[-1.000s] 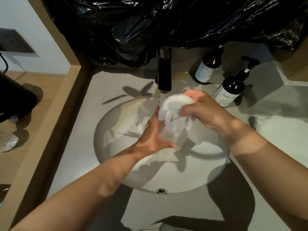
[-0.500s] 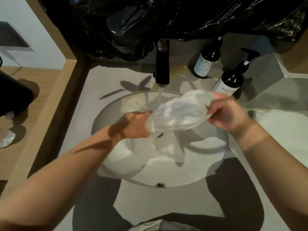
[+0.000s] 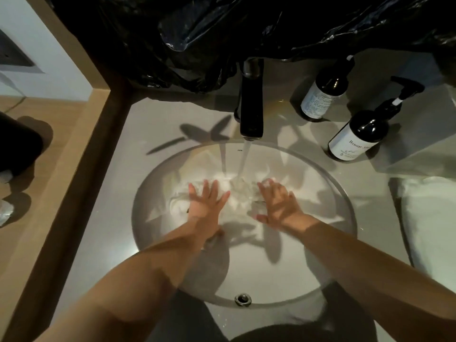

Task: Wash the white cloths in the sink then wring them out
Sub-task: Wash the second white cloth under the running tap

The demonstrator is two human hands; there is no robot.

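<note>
A white cloth (image 3: 237, 193) lies spread and crumpled at the bottom of the round sink (image 3: 345, 208), under the water running from the black tap (image 3: 251, 107). My left hand (image 3: 206, 202) presses flat on the cloth's left part with its fingers spread. My right hand (image 3: 278, 203) lies flat on the cloth's right part, fingers straight too. The stream lands on the cloth between the two hands. More white cloth (image 3: 429, 218) lies on the counter at the right edge.
Two dark bottles stand behind the sink at the right: a pump bottle (image 3: 362, 134) and a capped bottle (image 3: 323, 97). Black plastic sheeting (image 3: 222, 33) hangs over the back wall. A wooden ledge (image 3: 74, 164) borders the counter on the left.
Both hands held the cloth up, stretched between them under the tap. Now the cloth is down in the basin and both hands have let go and press flat on it.
</note>
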